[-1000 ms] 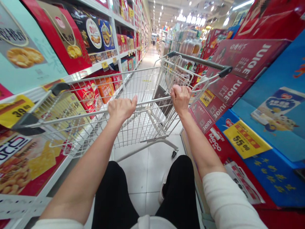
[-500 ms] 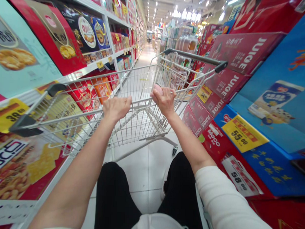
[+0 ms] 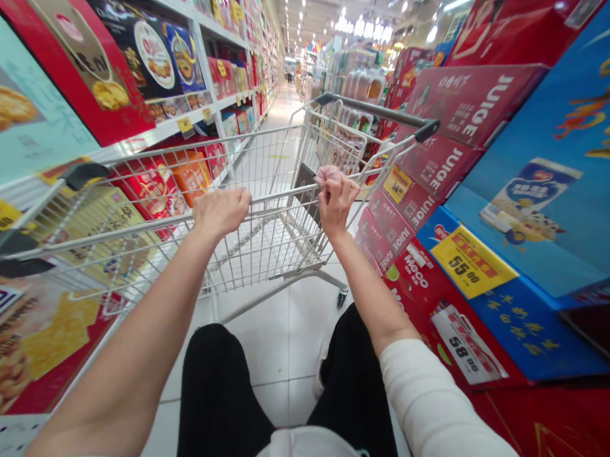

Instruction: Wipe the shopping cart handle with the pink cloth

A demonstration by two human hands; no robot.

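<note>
A grey wire shopping cart [image 3: 233, 269] stands crosswise in front of me, its dark handle [image 3: 384, 114] at the far right. My left hand [image 3: 220, 212] is closed around the cart's near top rail, knuckles up. My right hand [image 3: 339, 200] has its fingers curled at the right end of that rail, against a pink crumpled thing [image 3: 329, 174] that looks like soft cloth. Whether those fingers also grip the rail is hard to see. Just left of this hand, a dark panel [image 3: 307, 188] shows inside the cart.
Shelves [image 3: 189, 118] of boxed biscuits and snacks line the left side, close to the cart. Stacked red drink cartons [image 3: 469, 101] and a blue carton [image 3: 535, 216] with yellow price tags crowd the right. The tiled aisle [image 3: 283, 114] runs ahead, with a distant person.
The view has shifted slightly right. My right hand has turned and moved to the rail's right end, and the pink thing and dark panel show more. My left hand stays on the rail.
</note>
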